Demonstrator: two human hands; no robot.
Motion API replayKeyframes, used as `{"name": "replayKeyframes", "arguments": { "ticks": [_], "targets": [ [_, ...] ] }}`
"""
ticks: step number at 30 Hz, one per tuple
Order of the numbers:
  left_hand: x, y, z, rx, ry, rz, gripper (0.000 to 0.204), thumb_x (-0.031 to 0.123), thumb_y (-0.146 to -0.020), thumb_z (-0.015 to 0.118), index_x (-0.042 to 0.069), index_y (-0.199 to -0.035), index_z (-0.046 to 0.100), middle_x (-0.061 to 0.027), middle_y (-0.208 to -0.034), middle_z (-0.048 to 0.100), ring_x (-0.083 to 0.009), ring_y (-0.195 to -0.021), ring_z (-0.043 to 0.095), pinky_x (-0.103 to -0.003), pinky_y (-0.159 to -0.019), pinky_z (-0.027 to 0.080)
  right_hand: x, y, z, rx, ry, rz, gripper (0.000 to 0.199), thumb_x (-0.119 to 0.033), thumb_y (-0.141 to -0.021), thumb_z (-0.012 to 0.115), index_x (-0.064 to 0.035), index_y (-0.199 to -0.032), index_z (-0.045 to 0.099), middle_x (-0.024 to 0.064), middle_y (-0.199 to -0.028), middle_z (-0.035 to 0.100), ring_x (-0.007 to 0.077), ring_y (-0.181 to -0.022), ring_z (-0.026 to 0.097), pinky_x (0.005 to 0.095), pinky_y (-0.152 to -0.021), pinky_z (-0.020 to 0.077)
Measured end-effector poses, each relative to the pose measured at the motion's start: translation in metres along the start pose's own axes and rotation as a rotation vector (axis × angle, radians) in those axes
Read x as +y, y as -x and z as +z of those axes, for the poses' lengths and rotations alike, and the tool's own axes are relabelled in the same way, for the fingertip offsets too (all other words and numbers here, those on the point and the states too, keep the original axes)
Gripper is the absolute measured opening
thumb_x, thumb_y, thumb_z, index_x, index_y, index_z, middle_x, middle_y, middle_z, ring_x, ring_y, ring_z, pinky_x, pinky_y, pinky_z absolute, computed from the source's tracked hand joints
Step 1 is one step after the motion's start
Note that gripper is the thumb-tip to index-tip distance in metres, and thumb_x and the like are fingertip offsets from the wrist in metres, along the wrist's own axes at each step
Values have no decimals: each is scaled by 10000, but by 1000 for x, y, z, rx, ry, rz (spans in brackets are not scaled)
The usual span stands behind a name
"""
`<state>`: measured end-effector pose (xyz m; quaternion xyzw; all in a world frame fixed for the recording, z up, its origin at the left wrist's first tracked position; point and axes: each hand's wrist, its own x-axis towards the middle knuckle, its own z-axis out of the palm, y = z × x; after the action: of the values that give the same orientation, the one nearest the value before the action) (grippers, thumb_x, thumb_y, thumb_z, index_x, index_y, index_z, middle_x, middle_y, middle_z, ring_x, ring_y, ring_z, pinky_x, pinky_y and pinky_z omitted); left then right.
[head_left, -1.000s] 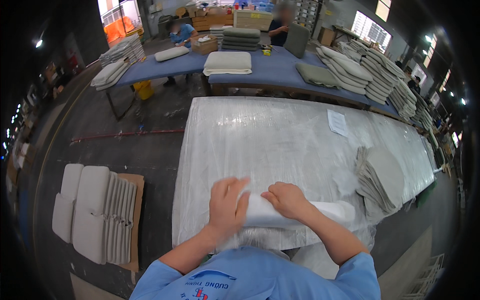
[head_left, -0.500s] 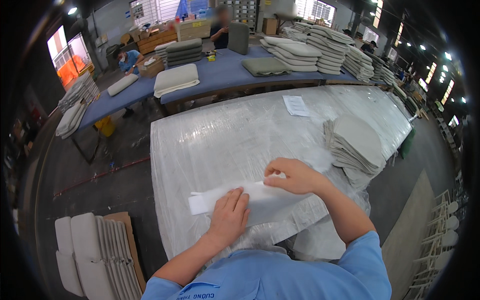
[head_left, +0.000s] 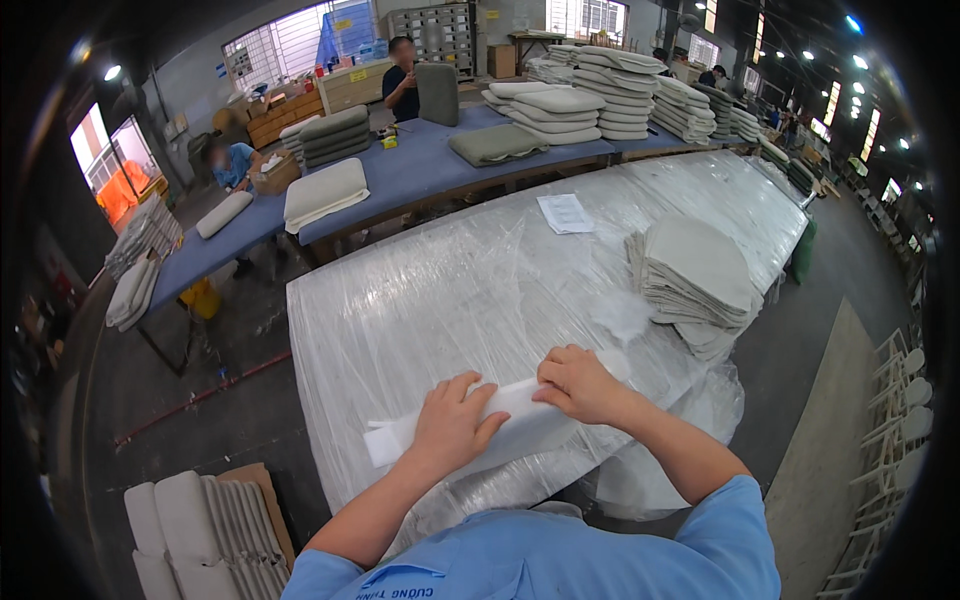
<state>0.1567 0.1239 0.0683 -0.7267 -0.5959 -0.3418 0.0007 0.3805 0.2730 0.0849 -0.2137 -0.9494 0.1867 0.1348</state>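
Note:
A strip of soft white padding [head_left: 515, 420], seemingly folded over lengthwise, lies across the near part of the plastic-covered table [head_left: 420, 300]. My left hand [head_left: 452, 422] rests on its left half with the fingers spread and the thumb reaching toward the middle. Toward the right end, the fingers of my right hand [head_left: 582, 386] are curled down and pinch the padding's upper edge. A flat white end [head_left: 380, 445] sticks out beyond my left hand. Just past my right hand sits a loose tuft of white fluff [head_left: 622, 316].
A pile of grey fabric pieces [head_left: 700, 270] lies at the table's right, a paper sheet [head_left: 565, 214] farther back. Cushions stack on a blue-topped bench [head_left: 420, 165], where a co-worker [head_left: 402, 85] stands. More cushions [head_left: 190, 520] stand at lower left; white stools [head_left: 905, 400] line the right.
My right hand has come down closer to my left and now presses the padding's edge instead of being raised over it. My left hand's fingers have spread. The whole view has shifted slightly.

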Motion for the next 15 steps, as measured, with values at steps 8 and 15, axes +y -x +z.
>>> {"name": "replayKeyframes", "arguments": {
  "ticks": [8,15],
  "targets": [
    [13,-5,0,-150,132,-306,174,215,-941,715,46,-901,706,-135,-830,693,-327,-813,665,-423,-730,522,3,-5,10,38,-88,-10,202,-266,-970,658,-74,-933,609,142,-857,616,384,-850,615,483,-777,479],
    [21,-13,9,56,-15,-133,202,174,-918,702,32,-1062,709,-171,-1006,693,-380,-964,659,-476,-855,514,14,-10,12,-56,-87,89,246,-301,-978,640,-60,-928,625,178,-855,666,407,-850,647,499,-753,492]
  ]
}}
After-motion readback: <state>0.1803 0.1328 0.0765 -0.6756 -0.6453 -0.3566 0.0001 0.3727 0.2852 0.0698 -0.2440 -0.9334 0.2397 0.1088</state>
